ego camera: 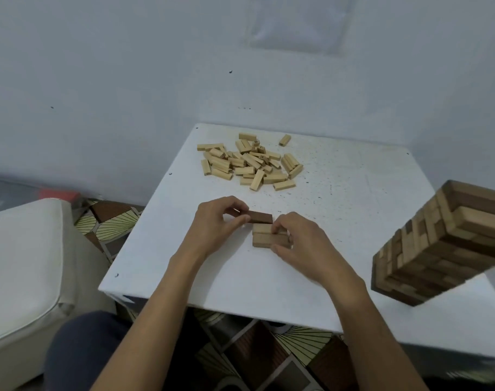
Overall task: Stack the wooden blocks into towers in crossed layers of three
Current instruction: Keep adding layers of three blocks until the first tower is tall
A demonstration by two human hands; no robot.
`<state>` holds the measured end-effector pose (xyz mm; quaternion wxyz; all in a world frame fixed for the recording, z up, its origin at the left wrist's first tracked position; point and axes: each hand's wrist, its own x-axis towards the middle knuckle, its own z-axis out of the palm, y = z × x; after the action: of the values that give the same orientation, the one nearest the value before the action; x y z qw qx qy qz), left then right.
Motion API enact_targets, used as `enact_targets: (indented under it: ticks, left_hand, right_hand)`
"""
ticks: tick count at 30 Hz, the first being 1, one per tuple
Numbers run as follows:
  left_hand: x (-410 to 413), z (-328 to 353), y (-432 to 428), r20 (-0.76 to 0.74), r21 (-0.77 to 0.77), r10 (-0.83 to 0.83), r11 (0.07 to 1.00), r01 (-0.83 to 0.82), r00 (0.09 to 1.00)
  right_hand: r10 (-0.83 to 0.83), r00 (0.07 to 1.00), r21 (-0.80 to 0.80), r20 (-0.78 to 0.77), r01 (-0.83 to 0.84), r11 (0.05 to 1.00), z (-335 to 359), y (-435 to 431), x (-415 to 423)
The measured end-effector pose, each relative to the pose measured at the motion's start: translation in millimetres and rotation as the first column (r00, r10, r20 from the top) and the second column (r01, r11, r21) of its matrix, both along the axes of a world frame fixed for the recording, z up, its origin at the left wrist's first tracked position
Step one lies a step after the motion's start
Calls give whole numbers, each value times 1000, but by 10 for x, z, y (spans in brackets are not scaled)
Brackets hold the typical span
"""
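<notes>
Head view shows us our left hand (216, 221) pinching the near end of a dark block (260, 217) between thumb and fingertips, fingers curled close on it. We hold it by one end so the rest of it stays free to slide in beside the two pale blocks (264, 235) lying side by side on the white table (339, 210). It looks to be the third piece of a first layer, though we cannot tell whether it already touches the table.

Our right hand (294, 238) rests on those two pale blocks, thumb at the near side and fingers over the far right end, lightly closed on them, likely to keep them square and stop them skidding as the dark one is pushed against them.

Further back, well apart from our hands, the loose heap of pale blocks (250, 162) waits. At the right edge stands a finished tower (443, 241) of mixed dark and pale layers.
</notes>
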<state>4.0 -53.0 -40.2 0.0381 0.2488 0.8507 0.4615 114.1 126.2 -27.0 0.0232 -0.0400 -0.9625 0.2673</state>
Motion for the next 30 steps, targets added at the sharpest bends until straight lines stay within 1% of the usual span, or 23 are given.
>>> enact_targets:
  ticks: [6, 8, 11, 15, 18, 22, 26, 28, 30]
  left_hand:
    - [223, -71, 35, 15, -94, -96, 991, 97, 995]
    - [271, -102, 31, -10, -135, -121, 984, 119, 993]
    - [353, -121, 13, -63, -168, -163, 974, 150, 985]
    - [423, -132, -10, -90, -271, -286, 929, 253, 954]
    - [435, -123, -1, -76, -273, -295, 925, 264, 953]
    - [440, -95, 29, -49, -283, -308, 917, 282, 950]
    - [432, -90, 42, -51, -270, -319, 917, 294, 946]
    - [444, -110, 52, -63, -276, -321, 916, 292, 945]
    - [463, -161, 77, -119, -297, -291, 923, 246, 949]
  right_hand:
    - [-20, 999, -52, -41, 18, 998, -167, 0, 270]
    - [-38, 998, -20, -56, 37, 999, -200, -1, 318]
    - [-82, 996, 20, -31, 83, 996, -222, 14, 370]
    - [-89, 996, 4, -15, 89, 996, -251, 13, 396]
    - [-75, 997, 5, -12, 75, 997, -269, 9, 387]
    - [-19, 998, 23, -57, 20, 1000, -263, 13, 381]
    - [-40, 999, -32, -32, 39, 999, -269, 39, 397]
    - [-18, 1000, -2, -18, 18, 1000, -286, 40, 405]
    - [-22, 999, 49, -35, 24, 999, -300, 21, 416]
